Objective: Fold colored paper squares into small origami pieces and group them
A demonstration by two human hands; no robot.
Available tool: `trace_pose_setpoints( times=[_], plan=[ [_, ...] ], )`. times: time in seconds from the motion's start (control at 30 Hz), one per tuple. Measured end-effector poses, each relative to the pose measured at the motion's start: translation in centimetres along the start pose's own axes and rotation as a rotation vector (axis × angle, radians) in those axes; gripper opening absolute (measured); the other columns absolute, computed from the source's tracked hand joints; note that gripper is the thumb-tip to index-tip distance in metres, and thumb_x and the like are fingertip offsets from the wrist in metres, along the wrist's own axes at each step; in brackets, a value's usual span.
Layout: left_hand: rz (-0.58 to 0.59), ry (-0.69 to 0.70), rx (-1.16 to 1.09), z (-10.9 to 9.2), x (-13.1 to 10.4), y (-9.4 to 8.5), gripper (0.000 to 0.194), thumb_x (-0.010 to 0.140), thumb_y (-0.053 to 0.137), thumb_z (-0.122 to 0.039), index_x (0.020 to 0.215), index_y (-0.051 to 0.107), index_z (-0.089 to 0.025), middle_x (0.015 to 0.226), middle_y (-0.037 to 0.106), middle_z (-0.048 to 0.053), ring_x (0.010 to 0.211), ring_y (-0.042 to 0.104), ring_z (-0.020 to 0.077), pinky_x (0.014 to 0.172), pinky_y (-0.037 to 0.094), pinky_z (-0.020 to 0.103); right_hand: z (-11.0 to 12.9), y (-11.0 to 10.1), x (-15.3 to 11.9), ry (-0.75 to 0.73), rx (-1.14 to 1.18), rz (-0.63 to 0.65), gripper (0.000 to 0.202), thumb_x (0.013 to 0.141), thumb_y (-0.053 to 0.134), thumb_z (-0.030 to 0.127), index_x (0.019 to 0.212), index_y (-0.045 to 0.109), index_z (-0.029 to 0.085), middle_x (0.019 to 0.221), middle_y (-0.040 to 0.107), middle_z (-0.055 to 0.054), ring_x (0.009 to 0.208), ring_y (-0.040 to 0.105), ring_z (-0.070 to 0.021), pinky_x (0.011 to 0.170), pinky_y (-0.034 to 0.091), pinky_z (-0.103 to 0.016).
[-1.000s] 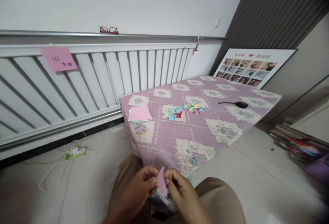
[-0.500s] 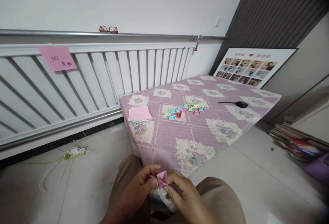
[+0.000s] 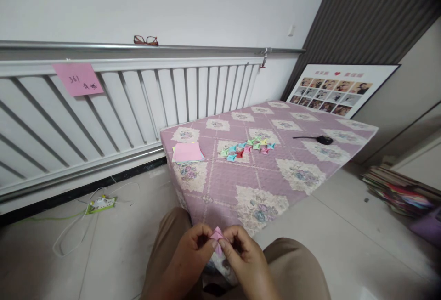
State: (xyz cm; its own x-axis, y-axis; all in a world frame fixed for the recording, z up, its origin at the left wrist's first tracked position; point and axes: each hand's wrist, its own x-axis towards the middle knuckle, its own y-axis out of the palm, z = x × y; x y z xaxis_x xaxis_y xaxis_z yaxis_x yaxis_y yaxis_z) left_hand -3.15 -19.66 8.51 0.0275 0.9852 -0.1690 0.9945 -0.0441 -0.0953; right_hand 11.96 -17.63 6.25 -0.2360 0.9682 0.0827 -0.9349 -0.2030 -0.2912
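A small folded piece of pink paper (image 3: 217, 234) is pinched between both hands, just beyond the near edge of the cloth-covered table. My left hand (image 3: 195, 251) grips its left side with thumb and fingers. On the right side, my right hand (image 3: 243, 254) does the same, and the two thumbs nearly meet at the paper's middle. Fingertips hide part of the folds. Farther up the table lies a cluster of small folded paper pieces (image 3: 247, 149) in green, blue, pink, red and yellow. Left of them rests a stack of square paper sheets (image 3: 187, 152), pink on top.
The table wears a purple floral cloth (image 3: 223, 185). A black object with a thin handle (image 3: 324, 139) lies at its right. Behind stand a white radiator (image 3: 203, 91) and a photo board (image 3: 347, 72). A power strip (image 3: 101, 205) with cables sits on the floor at left.
The left hand's fingers have closed onto the pink paper, which earlier showed an open hollow. Now it looks flatter and diamond-shaped, with both thumbs drawn together on it.
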Motion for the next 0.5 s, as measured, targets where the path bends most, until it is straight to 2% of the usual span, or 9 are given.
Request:
trace_pose_setpoints(
  times=[0.13, 0.23, 0.3, 0.4, 0.5],
  plan=[
    [-0.071, 0.006, -0.044, -0.3, 0.0, 0.5, 0.011, 0.072, 0.057, -0.030, 0.073, 0.049, -0.022, 0.068, 0.051, -0.004, 0.066, 0.049, 0.0133, 0.062, 0.041, 0.023, -0.3, 0.6, 0.2, 0.009, 0.078, -0.084, 0.020, 0.079, 0.060, 0.037, 0.071, 0.050, 0.022, 0.064, 0.047, 0.004, 0.059, 0.047, -0.0118, 0.054, 0.040, -0.021],
    [-0.096, 0.021, -0.123, -0.2, 0.1, 0.8, 0.020, 0.068, 0.059, -0.028, 0.084, 0.050, -0.022, 0.074, 0.053, -0.003, 0.071, 0.051, 0.0148, 0.066, 0.042, 0.024, -0.6, 0.8, 0.2, 0.001, 0.098, -0.119, 0.017, 0.079, 0.059, 0.037, 0.075, 0.051, 0.022, 0.067, 0.048, 0.004, 0.062, 0.048, -0.0123, 0.057, 0.042, -0.022],
    [-0.038, -0.004, -0.171, 0.1, 0.1, 0.9, 0.023, 0.068, 0.060, -0.030, 0.088, 0.051, -0.021, 0.078, 0.055, -0.001, 0.073, 0.053, 0.0153, 0.068, 0.042, 0.025, -0.8, 1.0, 0.2, 0.010, 0.125, -0.130, 0.018, 0.080, 0.059, 0.038, 0.077, 0.051, 0.022, 0.068, 0.049, 0.004, 0.063, 0.049, -0.0124, 0.057, 0.042, -0.022],
    [0.095, -0.095, -0.175, 0.8, 0.3, 1.1, 0.019, 0.071, 0.058, -0.035, 0.080, 0.053, -0.019, 0.067, 0.050, -0.003, 0.065, 0.048, 0.0133, 0.063, 0.040, 0.024, -0.9, 1.2, 0.1, 0.051, 0.225, -0.090, 0.021, 0.081, 0.057, 0.042, 0.082, 0.051, 0.023, 0.067, 0.050, 0.004, 0.060, 0.051, -0.0122, 0.056, 0.044, -0.023],
    [0.097, -0.127, -0.100, 1.3, 0.4, 1.1, 0.020, 0.071, 0.057, -0.039, 0.072, 0.051, -0.019, 0.062, 0.044, -0.004, 0.060, 0.043, 0.0121, 0.059, 0.037, 0.023, -0.6, 1.0, 0.1, 0.101, 0.251, -0.057, 0.027, 0.078, 0.060, 0.045, 0.091, 0.055, 0.022, 0.068, 0.052, 0.004, 0.060, 0.053, -0.0131, 0.057, 0.046, -0.025]
  ],
)
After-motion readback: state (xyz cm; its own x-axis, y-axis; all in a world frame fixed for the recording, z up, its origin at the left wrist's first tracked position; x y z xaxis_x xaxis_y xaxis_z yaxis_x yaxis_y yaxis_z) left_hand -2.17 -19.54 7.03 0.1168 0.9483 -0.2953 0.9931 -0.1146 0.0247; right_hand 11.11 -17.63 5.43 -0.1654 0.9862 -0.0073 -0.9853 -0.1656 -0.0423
